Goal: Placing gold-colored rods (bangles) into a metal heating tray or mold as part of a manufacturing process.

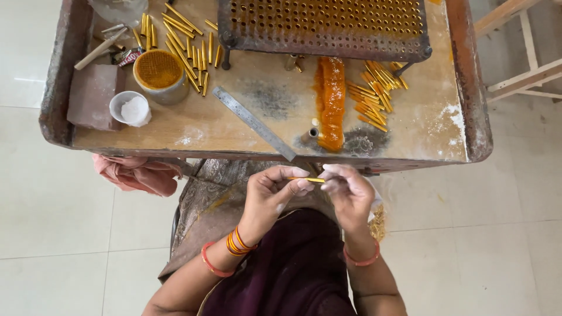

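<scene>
both hands up off the desk (410, 140), held together just below its near edge. left hand (269, 196) and right hand (348, 193) pinch a thin yellow stick (305, 179) between them, fingers curled shut on it, one end each, stick lying level over the lap

i judge the step as working or rolling this one stick by fingertip. next move would call for a light even grip so it does not bend or slip

loose yellow sticks (187, 50) lie far left, another heap (374, 93) by an orange lump (331, 102); steel ruler (253, 122) runs slantwise between; perforated metal rack (325, 26) at the far edge

hard to make out: stick ends hidden under fingertips, rack top cut off, small cup of white powder (130, 108) contents unclear
</scene>
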